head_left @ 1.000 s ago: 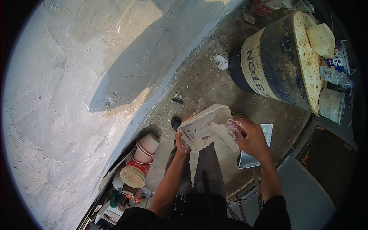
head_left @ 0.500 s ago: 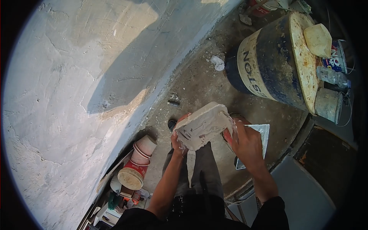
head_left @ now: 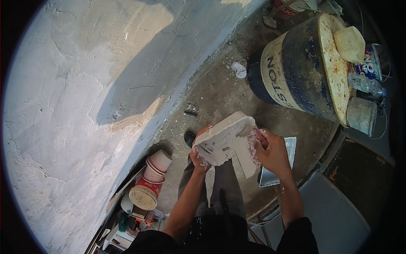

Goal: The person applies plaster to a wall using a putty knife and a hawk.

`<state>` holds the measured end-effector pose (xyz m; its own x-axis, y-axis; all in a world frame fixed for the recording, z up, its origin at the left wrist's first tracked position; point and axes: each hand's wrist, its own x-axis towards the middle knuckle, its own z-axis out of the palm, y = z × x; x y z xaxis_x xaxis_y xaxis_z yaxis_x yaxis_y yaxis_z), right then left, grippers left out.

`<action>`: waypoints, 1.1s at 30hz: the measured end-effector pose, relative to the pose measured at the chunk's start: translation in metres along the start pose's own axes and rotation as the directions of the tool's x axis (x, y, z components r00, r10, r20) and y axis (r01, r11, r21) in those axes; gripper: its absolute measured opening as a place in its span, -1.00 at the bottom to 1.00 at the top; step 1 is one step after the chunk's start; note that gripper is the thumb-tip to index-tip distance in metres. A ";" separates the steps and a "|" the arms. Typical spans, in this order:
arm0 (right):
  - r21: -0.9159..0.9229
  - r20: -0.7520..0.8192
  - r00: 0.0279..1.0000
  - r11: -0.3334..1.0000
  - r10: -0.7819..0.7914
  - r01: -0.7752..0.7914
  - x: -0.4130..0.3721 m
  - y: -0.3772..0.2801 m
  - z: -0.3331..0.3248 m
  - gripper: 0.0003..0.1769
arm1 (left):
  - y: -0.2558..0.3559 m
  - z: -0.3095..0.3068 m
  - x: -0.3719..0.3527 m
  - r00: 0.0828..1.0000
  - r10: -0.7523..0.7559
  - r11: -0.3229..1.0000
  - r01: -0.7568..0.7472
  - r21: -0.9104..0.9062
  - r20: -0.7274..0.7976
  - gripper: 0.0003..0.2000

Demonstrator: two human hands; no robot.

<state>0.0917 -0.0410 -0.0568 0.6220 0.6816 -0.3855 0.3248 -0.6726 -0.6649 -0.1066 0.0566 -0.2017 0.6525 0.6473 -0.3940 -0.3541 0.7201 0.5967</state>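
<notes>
A plaster-crusted mud pan (head_left: 222,139) is held in front of my legs, its hollow side facing up. My left hand (head_left: 199,156) grips its left end, with white plaster smeared on the fingers. In my right hand (head_left: 270,154) is a plastering trowel (head_left: 245,158), closed around its reddish, plaster-caked handle. The trowel's flat rectangular blade overlaps the right end of the pan and points down toward my thigh. Some plaster coats the inside of the pan.
At left rises a rough plastered wall (head_left: 80,80). Stacked buckets (head_left: 154,171) lie along its foot. A dented drum (head_left: 296,67) stands upper right, with a plastic bottle (head_left: 366,84) and pails by it. A pale-edged square panel (head_left: 291,148) is beyond my right hand; debris dots the floor (head_left: 220,95).
My right hand has turned at the pan's right end, so the trowel's broad blade now shows, slanting downward. The pan and my left hand stay nearly in place.
</notes>
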 end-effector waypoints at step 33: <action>0.532 0.192 0.980 0.834 0.048 -0.145 -0.013 0.027 0.055 -0.85 | 0.003 0.013 -0.001 0.989 0.138 0.990 -0.138 0.004 -0.045 -0.22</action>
<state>0.0526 -0.0520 -0.1047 0.4885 0.6909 -0.5329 -0.1981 -0.5070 -0.8389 -0.1003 0.0550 -0.1902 0.5669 0.7508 -0.3391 -0.4379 0.6233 0.6479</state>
